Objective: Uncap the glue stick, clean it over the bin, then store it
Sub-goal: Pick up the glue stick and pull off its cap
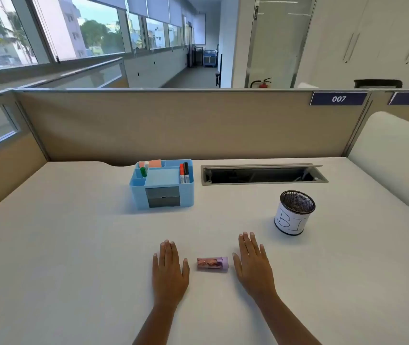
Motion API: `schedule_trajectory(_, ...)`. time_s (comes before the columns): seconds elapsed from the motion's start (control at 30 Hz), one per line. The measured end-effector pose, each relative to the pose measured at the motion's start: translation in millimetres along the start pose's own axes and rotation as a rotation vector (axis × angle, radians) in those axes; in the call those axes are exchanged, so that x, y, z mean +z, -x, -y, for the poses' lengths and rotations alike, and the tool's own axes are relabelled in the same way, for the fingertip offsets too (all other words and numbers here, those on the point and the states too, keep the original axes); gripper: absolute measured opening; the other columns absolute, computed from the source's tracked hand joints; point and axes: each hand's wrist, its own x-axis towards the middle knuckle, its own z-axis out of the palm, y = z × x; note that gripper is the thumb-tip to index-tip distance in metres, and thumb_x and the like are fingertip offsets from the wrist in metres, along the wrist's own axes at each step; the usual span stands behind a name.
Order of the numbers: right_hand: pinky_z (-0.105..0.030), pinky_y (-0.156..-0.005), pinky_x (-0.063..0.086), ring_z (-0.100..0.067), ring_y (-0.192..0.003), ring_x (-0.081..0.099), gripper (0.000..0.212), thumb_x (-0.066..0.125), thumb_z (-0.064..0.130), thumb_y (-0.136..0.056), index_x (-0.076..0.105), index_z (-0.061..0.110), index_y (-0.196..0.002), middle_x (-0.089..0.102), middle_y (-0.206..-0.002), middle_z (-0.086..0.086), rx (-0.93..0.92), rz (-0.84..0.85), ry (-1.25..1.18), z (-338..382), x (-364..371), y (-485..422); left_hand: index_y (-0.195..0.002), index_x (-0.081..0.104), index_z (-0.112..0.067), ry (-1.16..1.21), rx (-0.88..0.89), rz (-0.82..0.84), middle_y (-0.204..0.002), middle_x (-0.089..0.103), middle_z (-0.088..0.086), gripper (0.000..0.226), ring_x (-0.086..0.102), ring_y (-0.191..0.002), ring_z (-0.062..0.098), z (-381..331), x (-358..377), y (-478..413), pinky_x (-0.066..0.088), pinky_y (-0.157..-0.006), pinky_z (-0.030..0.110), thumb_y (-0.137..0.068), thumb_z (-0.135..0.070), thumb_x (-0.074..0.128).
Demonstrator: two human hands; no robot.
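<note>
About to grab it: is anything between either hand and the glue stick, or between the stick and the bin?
Nothing visible. The glue stick lies capped between left hand and right hand, bare desk to each. Bare desk also runs to the bin.

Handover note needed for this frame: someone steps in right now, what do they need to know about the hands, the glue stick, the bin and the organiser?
Left hand: flat on the desk, open, holding nothing.
Right hand: flat, open, empty.
Glue stick: lying on its side between the hands, touching neither, cap on, at its right end.
Bin: mesh cup with a paper label, upright, far right of the right hand.
Blue organiser: at the back, holding markers.
Done: nothing. Left: uncap, clean over bin, store.
</note>
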Motion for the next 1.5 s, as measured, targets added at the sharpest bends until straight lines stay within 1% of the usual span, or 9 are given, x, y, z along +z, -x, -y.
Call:
schedule_trajectory(0.5, -0.039, -0.074, 0.059, -0.021, -0.102, 0.068, 0.076, -0.003, 0.040, -0.095, 0.065, 0.009, -0.109, 0.071, -0.112, -0.006, 0.051, 0.118, -0.012, -7.1, 14.8, 6.9, -0.115, 0.057, 0.000, -0.027, 0.004, 0.008, -0.118, 0.065, 0.017, 0.078, 0.063, -0.106, 0.029, 9.3, 9.5, -1.4, 0.053, -0.083, 0.049, -0.091, -0.040, -0.006)
schedule_trajectory(0.73, -0.033, -0.085, 0.054, -0.019, -0.103, 0.067, 0.074, -0.003, 0.038, -0.095, 0.064, 0.012, -0.110, 0.071, -0.113, -0.004, 0.067, 0.175, -0.013, -7.6, 12.0, 9.6, -0.118, 0.052, -0.007, 0.057, 0.022, 0.053, -0.116, 0.066, 0.017, 0.069, 0.064, -0.104, 0.030, 5.5, 5.7, -0.5, 0.052, -0.082, 0.051, -0.093, -0.041, -0.003)
schedule_trajectory(0.93, -0.043, -0.077, 0.057, -0.024, -0.102, 0.068, 0.061, 0.009, 0.032, -0.095, 0.065, 0.011, -0.108, 0.070, -0.114, -0.009, 0.085, 0.186, -0.055, -7.1, 11.8, 8.2, -0.137, 0.031, -0.017, 0.259, 0.223, 0.076, -0.146, 0.037, 0.010, 0.097, 0.032, -0.136, 0.027, -7.5, 5.7, 3.2, 0.022, -0.111, 0.039, -0.071, -0.072, -0.014)
schedule_trajectory(1.07, -0.042, -0.116, 0.020, -0.027, -0.141, 0.025, 0.079, 0.000, 0.046, -0.074, 0.036, 0.012, -0.136, 0.028, -0.151, -0.011, 0.005, 0.217, -0.201, -6.8, 10.4, 8.8, -0.116, 0.055, -0.020, 0.225, 0.302, 0.032, -0.114, 0.066, 0.006, 0.058, 0.061, -0.108, 0.023, -18.8, 2.5, 0.7, 0.051, -0.088, 0.032, -0.083, -0.059, 0.028)
schedule_trajectory(1.17, -0.036, -0.118, 0.009, -0.023, -0.144, 0.011, 0.066, 0.008, 0.039, -0.081, 0.030, 0.015, -0.138, 0.016, -0.155, -0.008, 0.029, 0.265, -0.285, -2.5, 2.9, 10.4, -0.090, 0.062, -0.025, 0.214, 0.384, -0.080, -0.084, 0.068, -0.005, 0.027, 0.063, -0.079, 0.014, -26.2, -0.6, -3.3, 0.053, -0.063, 0.019, -0.072, -0.042, 0.049)
schedule_trajectory(1.23, -0.036, -0.118, 0.010, -0.023, -0.144, 0.012, 0.054, 0.016, 0.034, -0.089, 0.034, 0.014, -0.136, 0.018, -0.154, -0.010, 0.027, 0.283, -0.351, 0.0, 1.0, 12.9, -0.078, 0.062, -0.025, 0.207, 0.387, -0.090, -0.071, 0.065, -0.007, 0.020, 0.060, -0.070, 0.012, -32.1, -1.7, -3.2, 0.049, -0.056, 0.018, -0.070, -0.038, 0.050)
schedule_trajectory(1.33, -0.031, -0.114, 0.020, -0.023, -0.140, 0.022, 0.037, 0.033, 0.025, -0.098, 0.043, 0.011, -0.130, 0.030, -0.149, -0.011, 0.076, 0.270, -0.562, 5.3, -1.5, 16.5, -0.080, 0.063, -0.020, 0.342, 0.338, -0.103, -0.073, 0.066, -0.003, 0.016, 0.046, -0.077, 0.010, -40.5, 3.5, 2.0, 0.038, -0.065, 0.017, -0.076, -0.031, 0.051)
schedule_trajectory(1.43, -0.012, -0.083, 0.037, -0.019, -0.117, 0.048, 0.022, 0.044, 0.021, -0.094, 0.055, 0.013, -0.112, 0.056, -0.119, -0.004, 0.219, 0.164, -0.873, 13.7, -10.3, 14.9, -0.094, 0.063, -0.015, 0.605, 0.180, -0.067, -0.086, 0.061, -0.007, 0.012, 0.044, -0.086, 0.013, -52.8, 2.4, 12.0, 0.035, -0.068, 0.014, -0.084, -0.022, 0.060)
schedule_trajectory(1.5, -0.014, -0.077, 0.044, -0.019, -0.101, 0.056, 0.012, 0.049, 0.020, -0.092, 0.058, 0.018, -0.100, 0.062, -0.100, 0.000, 0.282, 0.130, -1.025, 16.8, -15.7, 11.4, -0.099, 0.061, -0.016, 0.726, 0.109, -0.033, -0.088, 0.057, -0.010, 0.017, 0.045, -0.089, 0.012, -59.1, 2.9, 16.8, 0.037, -0.067, 0.012, -0.085, -0.026, 0.060)
